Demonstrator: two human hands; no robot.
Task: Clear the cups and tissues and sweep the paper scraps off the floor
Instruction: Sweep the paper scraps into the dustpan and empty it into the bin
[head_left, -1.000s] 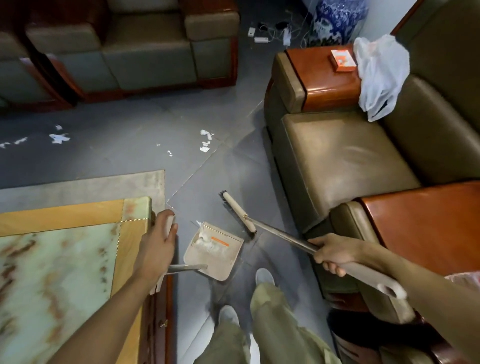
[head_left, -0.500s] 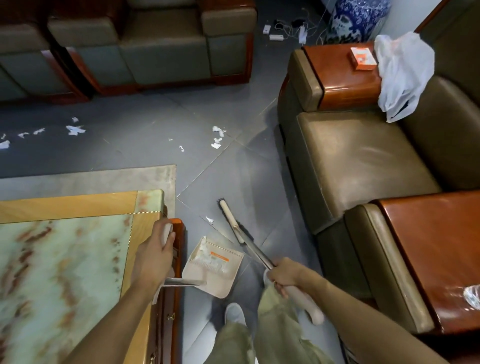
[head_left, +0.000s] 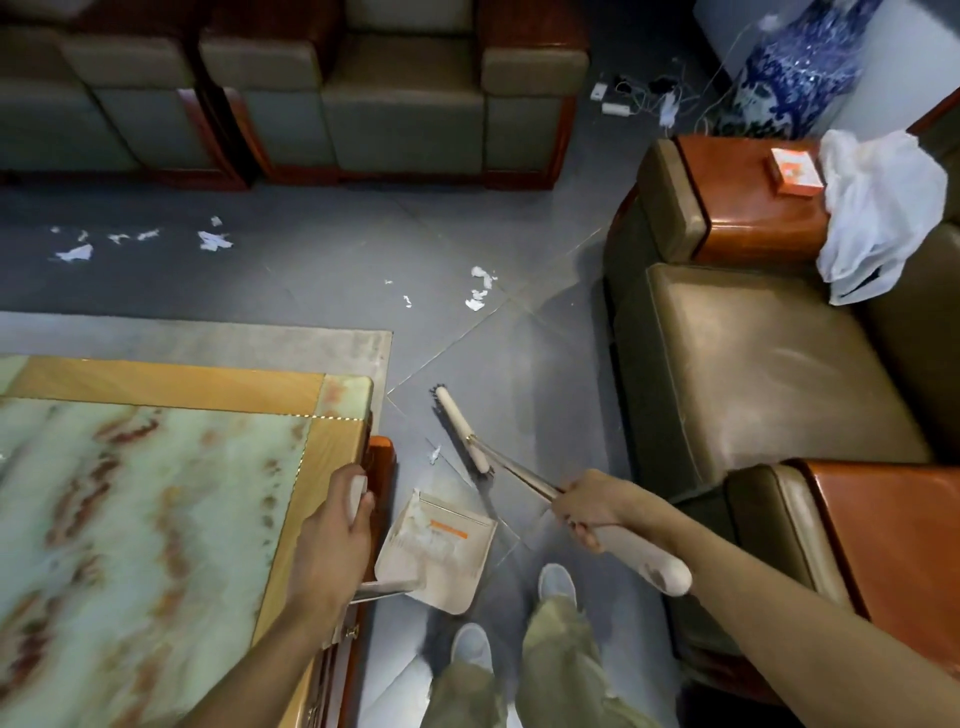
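My left hand (head_left: 332, 540) grips the upright handle of a beige dustpan (head_left: 441, 556), which sits on the grey floor beside the table corner with paper scraps inside. My right hand (head_left: 589, 506) grips the beige handle of a broom (head_left: 460, 434); its head rests on the floor just beyond the dustpan. One small paper scrap (head_left: 434, 453) lies left of the broom head. A cluster of scraps (head_left: 479, 288) lies farther out on the floor, and several more scraps (head_left: 210, 240) are scattered at the far left.
A marble-topped coffee table (head_left: 218, 384) on a rug fills the left. Brown leather armchairs (head_left: 753, 374) with wooden armrests stand on the right; a white plastic bag (head_left: 878, 208) and an orange box (head_left: 795, 171) sit there. Sofas line the back, by a blue vase (head_left: 795, 67) and cables.
The broom head has swung in toward the dustpan and my right hand has come closer to my body. The view has shifted, showing more scraps at the left.
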